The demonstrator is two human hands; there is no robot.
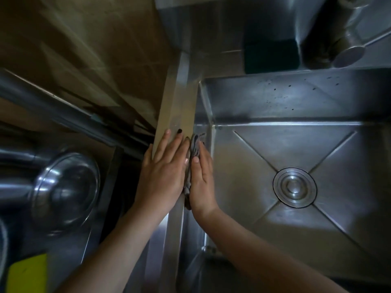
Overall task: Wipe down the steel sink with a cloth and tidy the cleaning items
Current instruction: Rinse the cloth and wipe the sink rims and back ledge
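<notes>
The steel sink (pixel 264 106) fills the right half of the view, with a round drain (pixel 294 187) in its floor. A grey cloth (pixel 195 144) hangs over the sink's left rim (pixel 182 115). My right hand (pixel 202 182) presses the cloth against the inner side of that rim, thumb on top of it. Flat on the rim's top lies my left hand (pixel 163 172), fingers spread and pointing away, touching the cloth's edge. Much of the cloth is hidden between the two hands.
A dark green sponge (pixel 270 56) lies on the ledge behind the basin. The steel tap (pixel 330 39) hangs at the top right. Steel bowls (pixel 65 191) and a yellow item (pixel 27 273) sit at the left. A tiled wall (pixel 95 49) lies beyond the rim.
</notes>
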